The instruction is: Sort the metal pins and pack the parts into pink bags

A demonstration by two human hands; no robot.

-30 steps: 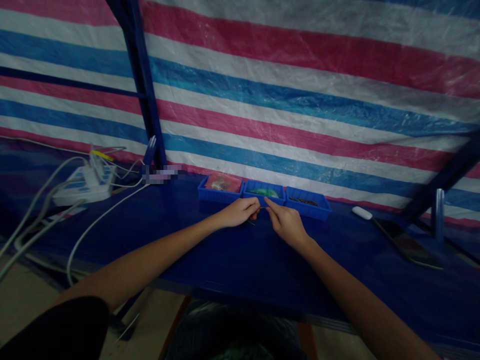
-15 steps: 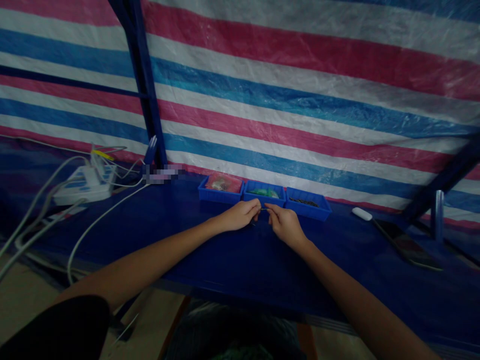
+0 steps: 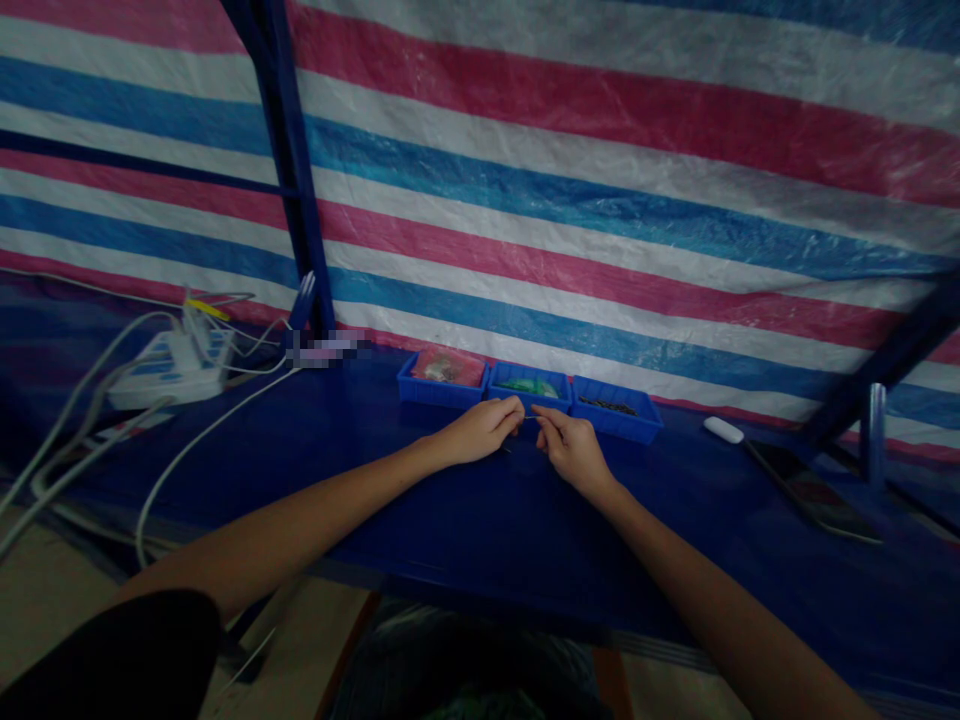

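My left hand is closed, its fingertips pinched near the middle of the table. Close on its right, my right hand is also closed in a pinch. A short thin metal-looking piece spans the small gap between the fingertips of both hands; its exact kind is too small to tell. Just beyond the hands stand a blue bin with a red-tinted bag in it, a blue bin with green bagged pieces, and a blue bin with small dark metal parts.
At the left, a white power strip has several cables trailing over the blue table. To the right lie a white oval case and a dark phone. Blue metal posts and a striped plastic sheet rise behind.
Almost nothing differs. The fingertips have shifted very slightly, with both hands still pinching around the thin piece.
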